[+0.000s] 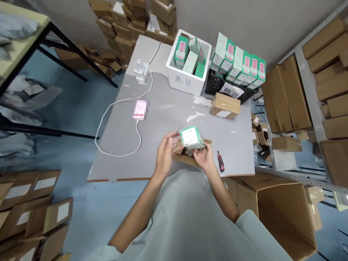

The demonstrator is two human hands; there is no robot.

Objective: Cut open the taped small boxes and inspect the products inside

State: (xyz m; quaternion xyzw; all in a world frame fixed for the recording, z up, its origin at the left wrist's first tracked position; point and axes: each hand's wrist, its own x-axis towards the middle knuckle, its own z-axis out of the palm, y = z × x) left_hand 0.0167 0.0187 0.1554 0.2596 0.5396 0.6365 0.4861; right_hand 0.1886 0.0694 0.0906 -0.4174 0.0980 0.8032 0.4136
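My left hand (165,152) and my right hand (203,156) together hold a small green-and-white product box (191,137) over an open brown cardboard carton (185,154) at the near edge of the grey table (163,119). The left hand's fingers curl against the box's left side. The right hand grips the carton and the box from below on the right. The box is partly sunk into the carton's opening.
A red utility knife (220,161) lies just right of my hands. A sealed brown carton (225,105), a white foam bin (187,65) of green boxes and a black crate (231,88) stand at the far side. A white cable (119,108) loops left. Shelving stands right.
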